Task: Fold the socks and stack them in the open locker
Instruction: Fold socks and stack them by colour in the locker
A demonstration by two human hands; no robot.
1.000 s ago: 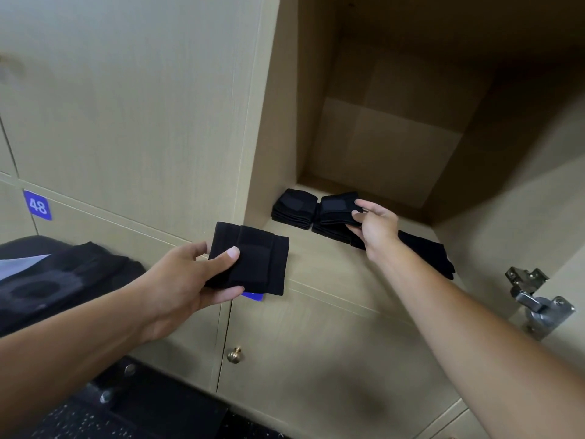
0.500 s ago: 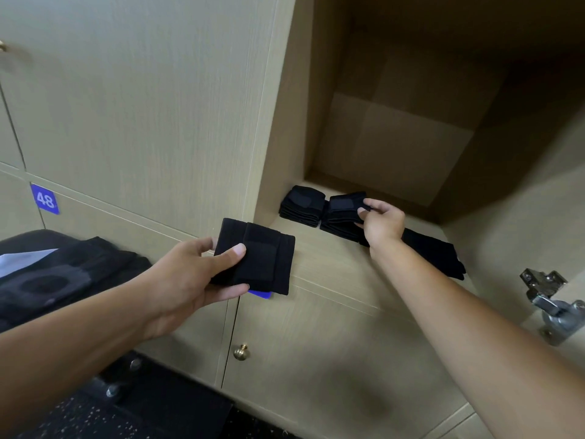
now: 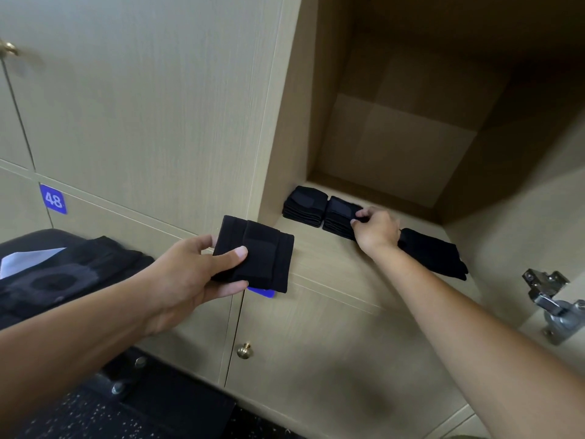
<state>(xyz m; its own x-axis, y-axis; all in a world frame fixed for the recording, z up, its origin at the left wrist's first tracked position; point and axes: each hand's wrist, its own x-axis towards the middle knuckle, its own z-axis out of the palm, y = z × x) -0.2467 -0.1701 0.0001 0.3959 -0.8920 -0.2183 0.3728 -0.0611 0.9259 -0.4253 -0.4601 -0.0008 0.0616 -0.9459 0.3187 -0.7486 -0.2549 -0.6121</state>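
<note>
While only the head view is on hand, entries run as follows.

Item 1, left hand [image 3: 186, 274]: grips a folded sock [image 3: 253, 253], thumb on top, fingers curled beneath. It is held in the air outside the locker [image 3: 395, 147], just before the front edge of the locker floor [image 3: 323, 248], near the left wall.

Item 2, right hand [image 3: 376, 229]: inside the locker, fingers curled onto the top of the right stack [image 3: 340, 217]; it appears to pinch the top layer, though the fingertips are partly hidden.

Item 3, left stack [image 3: 305, 205]: folded socks, touching or just beside the right stack, toward the back left of the floor.

Item 4, loose sock [image 3: 433, 253]: unfolded, lying flat to the right of the right hand, partly under the wrist.

Item 5, pile [image 3: 63, 280]: dark cloth at lower left, outside the locker; likely more socks, cannot tell.

Item 6, sundries: label 48 [image 3: 53, 199], knob [image 3: 244, 350], hinge [image 3: 550, 299].

Governing relation, as judged: both stacks lie ahead and to the right of the held sock, deeper in the locker. Its long axis runs roughly left to right, much as the stacks' tops do. The left hand carries it; the right hand is nearer the stacks and occupies the right one, so that hand would need to lift clear before a placement there.
</note>
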